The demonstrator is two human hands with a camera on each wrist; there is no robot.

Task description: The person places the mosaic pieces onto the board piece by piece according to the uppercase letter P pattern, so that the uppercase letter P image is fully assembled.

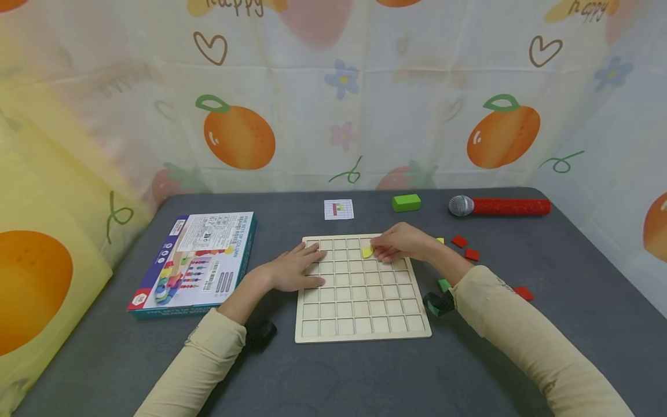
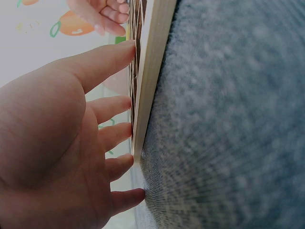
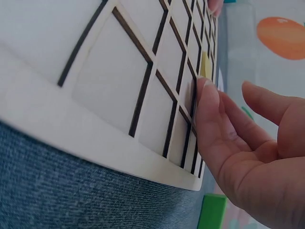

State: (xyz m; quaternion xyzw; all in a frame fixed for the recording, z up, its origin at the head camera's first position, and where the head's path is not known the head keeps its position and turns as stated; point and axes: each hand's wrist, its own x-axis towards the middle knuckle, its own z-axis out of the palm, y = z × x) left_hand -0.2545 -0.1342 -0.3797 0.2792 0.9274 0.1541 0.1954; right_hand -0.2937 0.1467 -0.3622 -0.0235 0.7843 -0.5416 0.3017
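Observation:
A pale wooden grid board (image 1: 345, 293) lies on the dark table. My left hand (image 1: 292, 271) rests on its left edge with spread fingers. In the left wrist view, the thumb and several fingertips touch the board's rim. Over the board's upper right part, my right hand (image 1: 402, 241) has its fingertips at a yellow piece (image 1: 367, 252) with a rounded edge, lying in a grid square. The right wrist view shows an index fingertip against the board beside the yellow piece (image 3: 205, 66), while the thumb stands apart from it.
Red tiles (image 1: 471, 255) and a green piece (image 1: 444, 285) lie right of the board, partly behind the right arm. At the back are a small pattern card (image 1: 339, 209), a green block (image 1: 406, 202) and a red microphone (image 1: 500, 207). A game box (image 1: 195, 260) lies at left.

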